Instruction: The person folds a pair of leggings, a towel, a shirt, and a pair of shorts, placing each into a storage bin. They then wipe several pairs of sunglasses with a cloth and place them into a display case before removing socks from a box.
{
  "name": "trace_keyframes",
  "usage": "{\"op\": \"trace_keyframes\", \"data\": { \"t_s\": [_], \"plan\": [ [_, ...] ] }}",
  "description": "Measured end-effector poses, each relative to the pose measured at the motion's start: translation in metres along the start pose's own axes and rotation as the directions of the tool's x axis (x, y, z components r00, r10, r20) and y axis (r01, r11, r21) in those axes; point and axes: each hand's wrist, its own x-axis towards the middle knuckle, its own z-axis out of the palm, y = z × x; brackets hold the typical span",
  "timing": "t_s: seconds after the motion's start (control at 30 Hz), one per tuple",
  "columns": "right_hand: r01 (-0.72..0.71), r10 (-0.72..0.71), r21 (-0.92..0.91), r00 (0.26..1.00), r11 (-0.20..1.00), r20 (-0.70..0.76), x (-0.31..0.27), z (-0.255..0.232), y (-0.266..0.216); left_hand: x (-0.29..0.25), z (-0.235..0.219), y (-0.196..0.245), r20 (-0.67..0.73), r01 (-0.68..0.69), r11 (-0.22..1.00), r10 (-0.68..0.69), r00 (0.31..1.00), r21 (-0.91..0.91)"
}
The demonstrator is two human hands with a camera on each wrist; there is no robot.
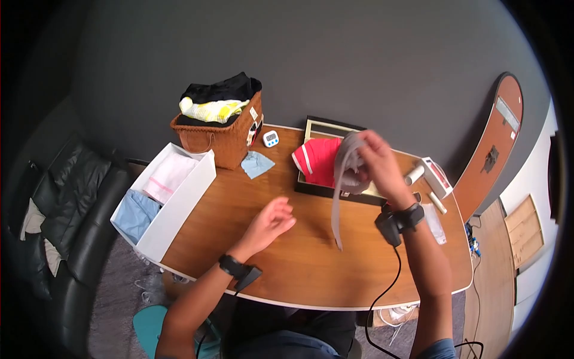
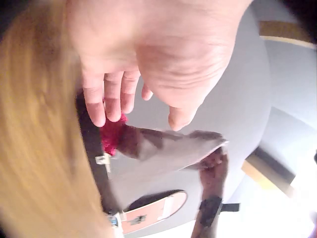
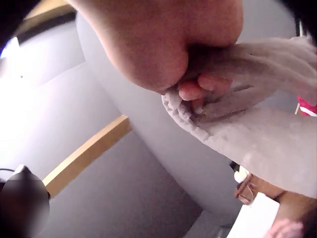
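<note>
Raised over the right half of the wooden table, my right hand [image 1: 381, 167] grips a thin grey cloth garment [image 1: 347, 160] with a gathered edge. Part of the garment hangs as a narrow strip toward the table. In the right wrist view the fingers curl into the gathered grey cloth [image 3: 247, 111]. A red garment with a white stripe [image 1: 320, 158] lies in the dark shallow box [image 1: 320, 189] behind the grey cloth, which partly covers it. My left hand [image 1: 267, 226] hovers over the middle of the table, its fingers loosely bent and holding nothing.
At left stands a long white box [image 1: 186, 209] with a folded white towel [image 1: 170, 175] and blue cloth [image 1: 136, 214]. Behind it is a wicker basket [image 1: 230, 146] of clothes. A timer [image 1: 271, 139] and small blue cloth [image 1: 258, 164] lie nearby; a white device [image 1: 436, 178] stands right.
</note>
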Motion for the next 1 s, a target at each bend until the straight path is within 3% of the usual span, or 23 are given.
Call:
{"op": "trace_keyframes", "data": {
  "t_s": [0.03, 0.07, 0.1, 0.13, 0.17, 0.2, 0.27, 0.37, 0.43, 0.47, 0.53, 0.57, 0.6, 0.67, 0.7, 0.73, 0.77, 0.83, 0.87, 0.93, 0.97, 1.0],
  "plan": [
    [-0.032, 0.030, 0.019, 0.997, 0.999, 0.064, -0.005, 0.007, 0.019, 0.007, 0.014, 0.013, -0.002, 0.012, 1.000, -0.012, 1.000, 0.002],
    [-0.055, 0.053, 0.015, 0.994, 0.998, 0.097, -0.012, 0.019, 0.035, 0.014, 0.026, 0.025, -0.016, -0.074, 0.996, 0.075, 0.997, 0.048],
    [-0.190, 0.195, -0.052, 0.972, 0.980, 0.132, -0.026, 0.036, 0.030, 0.016, 0.031, 0.029, -0.025, -0.161, 0.982, 0.164, 0.986, 0.095],
    [-0.174, 0.188, -0.093, 0.967, 0.980, 0.171, -0.036, 0.049, 0.044, 0.016, 0.028, 0.023, -0.025, -0.156, 0.983, 0.159, 0.987, 0.097],
    [-0.204, 0.224, -0.110, 0.948, 0.973, 0.226, -0.047, 0.059, 0.053, 0.018, 0.022, 0.013, 0.108, -0.075, 0.988, 0.061, 0.992, 0.136],
    [-0.169, 0.166, -0.016, 0.941, 0.986, 0.294, -0.060, 0.069, 0.061, 0.018, 0.018, 0.008, 0.236, -0.002, 0.983, -0.042, 0.971, 0.185],
    [-0.168, 0.152, 0.022, 0.930, 0.985, 0.334, -0.080, 0.072, 0.084, 0.000, 0.007, 0.003, 0.232, -0.015, 0.967, -0.047, 0.972, 0.256],
    [-0.259, 0.238, 0.003, 0.892, 0.966, 0.385, -0.108, 0.076, 0.101, -0.036, -0.009, 0.002, 0.161, 0.086, 0.970, -0.125, 0.979, 0.229],
    [-0.046, 0.124, -0.154, 0.827, 0.987, 0.548, -0.120, 0.081, 0.110, -0.055, -0.017, 0.006, 0.140, 0.103, 0.973, -0.134, 0.981, 0.208],
    [-0.047, 0.126, -0.155, 0.827, 0.987, 0.548, -0.121, 0.080, 0.105, -0.063, -0.021, 0.013, 0.140, 0.104, 0.973, -0.134, 0.981, 0.206],
    [-0.186, 0.237, -0.151, 0.657, 0.971, 0.716, -0.124, 0.082, 0.090, -0.077, -0.032, 0.024, 0.134, 0.140, 0.960, -0.176, 0.975, 0.242],
    [-0.182, 0.243, -0.163, 0.668, 0.970, 0.704, -0.121, 0.078, 0.088, -0.083, -0.038, 0.022, 0.098, 0.165, 0.966, -0.187, 0.978, 0.197],
    [-0.302, 0.233, -0.023, 0.682, 0.953, 0.693, -0.118, 0.071, 0.106, -0.086, -0.044, 0.025, 0.091, 0.169, 0.966, -0.189, 0.978, 0.197],
    [-0.281, 0.251, -0.002, 0.854, 0.960, 0.457, -0.103, 0.053, 0.146, -0.089, -0.054, 0.032, 0.052, 0.235, 0.956, -0.247, 0.968, 0.174],
    [-0.190, 0.253, -0.242, 0.929, 0.952, 0.269, -0.093, 0.040, 0.165, -0.087, -0.059, 0.030, 0.047, 0.225, 0.951, -0.240, 0.970, 0.214],
    [-0.134, 0.194, -0.478, 0.978, 0.868, 0.080, -0.085, 0.029, 0.180, -0.087, -0.059, 0.033, 0.046, 0.224, 0.951, -0.239, 0.970, 0.215],
    [-0.132, 0.193, -0.477, 0.978, 0.869, 0.080, -0.086, 0.023, 0.195, -0.087, -0.058, 0.036, 0.048, 0.223, 0.956, -0.236, 0.971, 0.193],
    [-0.151, 0.088, -0.745, 0.988, 0.650, -0.124, -0.090, 0.020, 0.207, -0.085, -0.057, 0.044, 0.048, 0.223, 0.960, -0.234, 0.971, 0.172],
    [-0.151, 0.091, -0.744, 0.988, 0.651, -0.121, -0.090, 0.020, 0.204, -0.083, -0.056, 0.049, 0.047, 0.218, 0.960, -0.230, 0.972, 0.175],
    [-0.125, 0.239, -0.812, 0.971, 0.570, 0.017, -0.091, 0.019, 0.196, -0.083, -0.057, 0.048, 0.044, 0.220, 0.959, -0.231, 0.972, 0.177],
    [-0.127, 0.238, -0.810, 0.971, 0.573, 0.016, -0.092, 0.014, 0.204, -0.080, -0.063, 0.041, 0.006, 0.196, 0.977, -0.197, 0.980, 0.083],
    [-0.068, 0.193, -0.746, 0.978, 0.663, 0.083, -0.091, 0.003, 0.218, -0.077, -0.068, 0.037, -0.035, 0.163, 0.987, -0.163, 0.986, -0.010]
  ]
}}
